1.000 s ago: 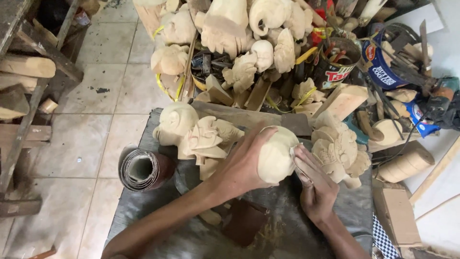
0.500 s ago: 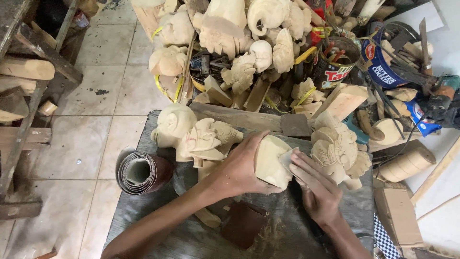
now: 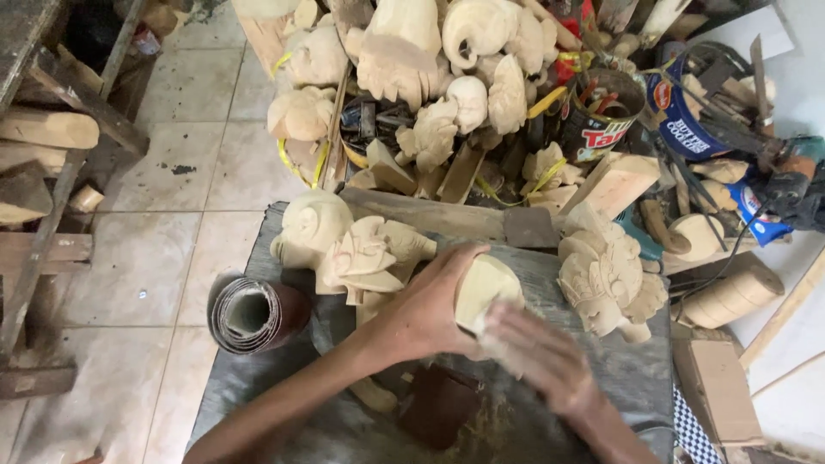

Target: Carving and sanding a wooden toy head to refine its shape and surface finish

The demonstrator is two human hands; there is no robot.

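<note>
Left hand (image 3: 430, 309) wraps its fingers around the pale rounded wooden carving (image 3: 485, 288) above the grey-covered bench (image 3: 284, 404), right hand (image 3: 541, 361) motion-blurred against its near face, finger state unclear: best keep the clamp firm, strokes short, light pressure.

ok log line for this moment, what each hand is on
left hand: grips pale wood carving | right hand: blurred, against carving | beside: sandpaper roll

Sandpaper roll (image 3: 253, 314) beside carved figures (image 3: 352, 249)
</note>
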